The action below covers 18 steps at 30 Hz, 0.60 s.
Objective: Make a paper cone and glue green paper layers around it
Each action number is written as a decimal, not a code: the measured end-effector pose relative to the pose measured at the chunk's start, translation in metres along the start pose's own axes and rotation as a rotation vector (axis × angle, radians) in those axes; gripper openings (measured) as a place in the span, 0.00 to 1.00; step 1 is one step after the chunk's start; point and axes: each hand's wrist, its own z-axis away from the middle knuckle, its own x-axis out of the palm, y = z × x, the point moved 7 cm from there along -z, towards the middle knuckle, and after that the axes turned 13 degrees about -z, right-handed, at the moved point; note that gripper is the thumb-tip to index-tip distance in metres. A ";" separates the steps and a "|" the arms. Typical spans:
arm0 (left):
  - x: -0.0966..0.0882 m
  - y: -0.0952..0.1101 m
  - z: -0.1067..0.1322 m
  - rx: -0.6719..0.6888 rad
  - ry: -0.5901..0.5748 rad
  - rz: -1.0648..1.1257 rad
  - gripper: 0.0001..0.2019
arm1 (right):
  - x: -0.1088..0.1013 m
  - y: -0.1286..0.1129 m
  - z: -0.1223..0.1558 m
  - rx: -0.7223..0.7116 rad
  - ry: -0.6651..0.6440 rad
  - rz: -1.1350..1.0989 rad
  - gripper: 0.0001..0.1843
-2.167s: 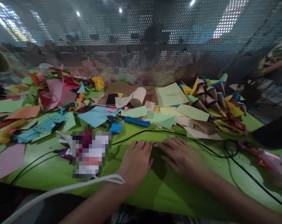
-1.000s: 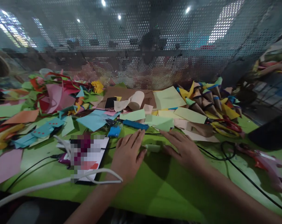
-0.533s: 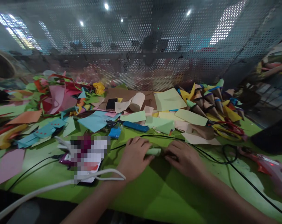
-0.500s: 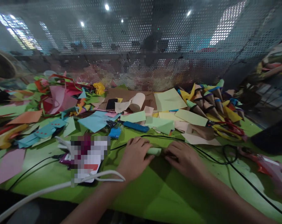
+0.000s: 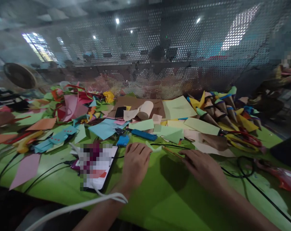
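Note:
My left hand (image 5: 136, 163) lies palm down on the big lime-green sheet (image 5: 164, 195), fingers loosely stretched out, the fingertips beside a small pale-green paper piece (image 5: 155, 148). My right hand (image 5: 203, 168) rests flat on the same sheet to the right, fingers spread and pointing left. Neither hand holds anything. A thin brown strip (image 5: 174, 152) runs between the pale-green piece and my right fingertips.
A phone (image 5: 97, 166) lies left of my left hand, with a white cable (image 5: 75, 207) looping by my wrist. Black cables (image 5: 232, 175) cross the sheet. Behind are paper scraps (image 5: 70, 107), a blue cutter (image 5: 143, 134), paper cones (image 5: 217, 110), scissors (image 5: 244, 138), a glue gun (image 5: 283, 179) and a perforated screen (image 5: 160, 64).
Half a second ago both hands pressed a small rolled pale-green tube between them. Now the hands lie apart and flat, and the pale-green piece sits loose at my left fingertips.

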 end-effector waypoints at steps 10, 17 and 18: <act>-0.001 -0.005 -0.014 -0.106 -0.190 -0.104 0.23 | 0.003 -0.008 -0.002 -0.013 -0.110 -0.030 0.16; 0.047 0.041 -0.070 0.072 -0.358 0.004 0.19 | -0.001 -0.012 -0.003 0.070 -0.164 0.022 0.16; 0.057 0.043 -0.076 0.069 -0.387 0.001 0.18 | -0.002 -0.011 -0.003 0.071 -0.158 0.015 0.16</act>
